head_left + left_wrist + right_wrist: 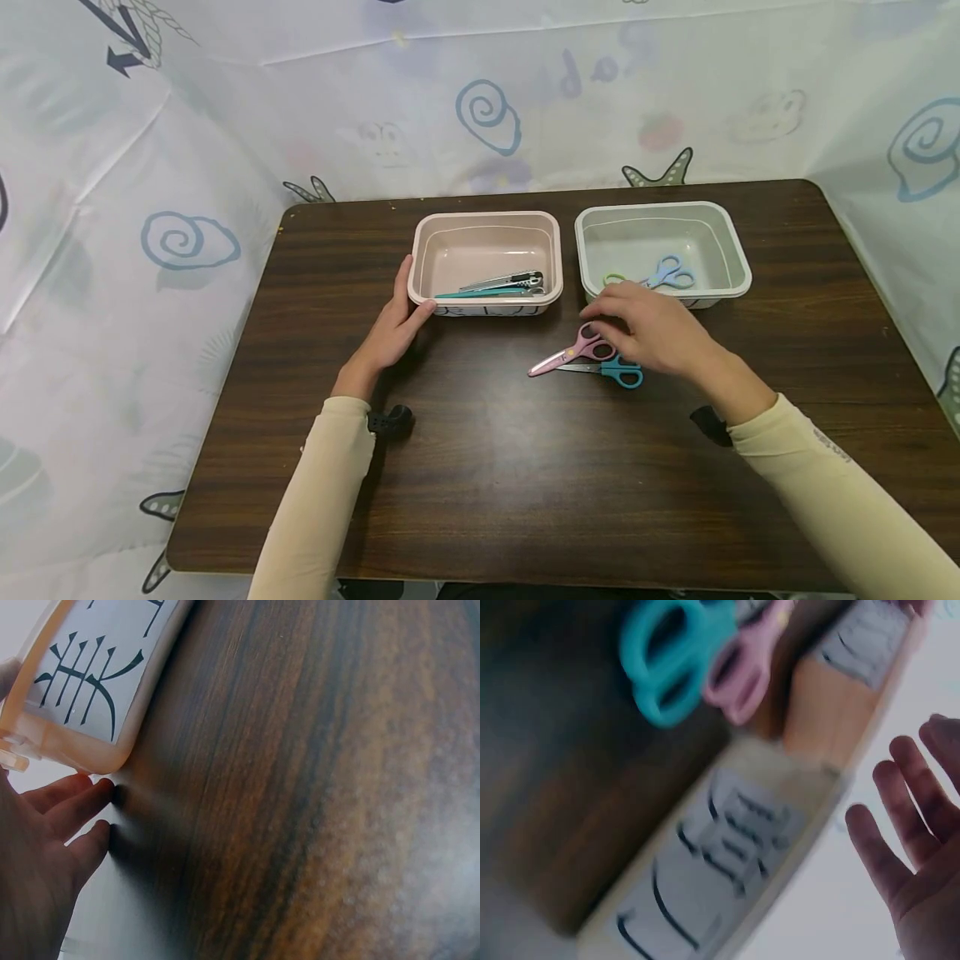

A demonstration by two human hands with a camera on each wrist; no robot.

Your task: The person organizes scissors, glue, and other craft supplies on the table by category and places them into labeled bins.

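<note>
My left hand (390,329) holds the front left corner of a pink plastic bin (487,218), its thumb on the front rim and its fingers along the side. In the left wrist view, that bin (112,750) carries a white label with black characters. Over the front edge of a pale green bin (652,213) hovers my right hand (652,329), holding nothing, fingers extended in the right wrist view. Below it on the table lie pink scissors (558,360) and teal-handled scissors (622,372), overlapping. Blue-handled scissors (670,273) and a green handle (613,278) show inside the green bin.
Inside the pink bin lie a silver-and-black cutter (506,282) and a teal slim tool (480,292). Both bins stand side by side at the back of the dark wooden table (480,483). A patterned white cloth (360,108) hangs behind the table.
</note>
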